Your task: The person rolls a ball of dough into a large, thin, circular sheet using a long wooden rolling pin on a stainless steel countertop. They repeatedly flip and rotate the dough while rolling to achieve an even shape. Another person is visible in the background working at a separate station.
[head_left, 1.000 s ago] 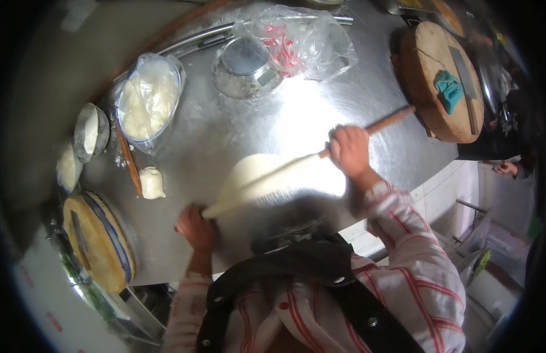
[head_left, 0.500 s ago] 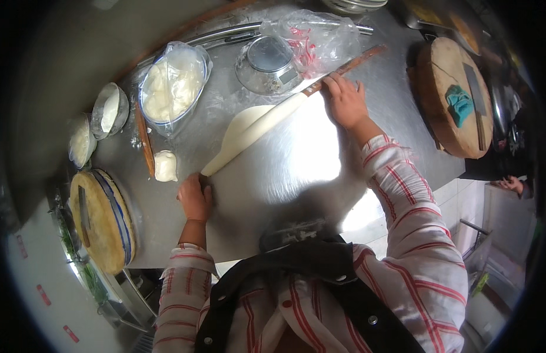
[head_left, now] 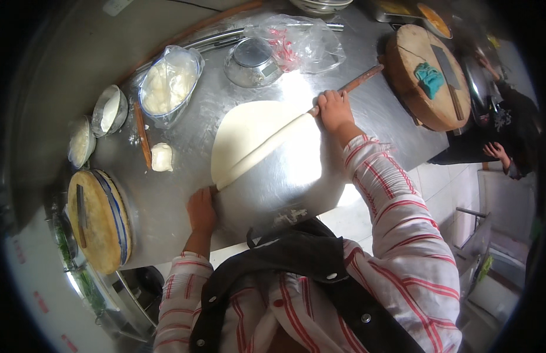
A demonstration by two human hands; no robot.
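A wooden rolling pin [head_left: 362, 79] lies slantwise on the steel table, its middle wrapped in the near edge of a thin dough sheet [head_left: 243, 129]. The rest of the sheet spreads flat beyond it, with a rounded far edge. My left hand [head_left: 201, 210] is closed round the pin's near left end. Farther along, my right hand [head_left: 336, 110] grips the bare wood just past the dough, and the pin's tip sticks out beyond it. A small lump of dough [head_left: 162, 157] sits to the left, beside a second wooden stick [head_left: 142, 135].
A bagged bowl of dough [head_left: 167, 85], a kitchen scale [head_left: 252, 62] and a plastic bag [head_left: 302, 44] stand at the back. Round chopping boards [head_left: 396, 65] [head_left: 99, 235] flank the table, each with a cleaver. A co-worker's hand [head_left: 496, 152] shows at right.
The rolled dough has been partly unrolled: the flat part beyond the pin is larger. The pin and both hands have come nearer to me, and the view has shifted a little.
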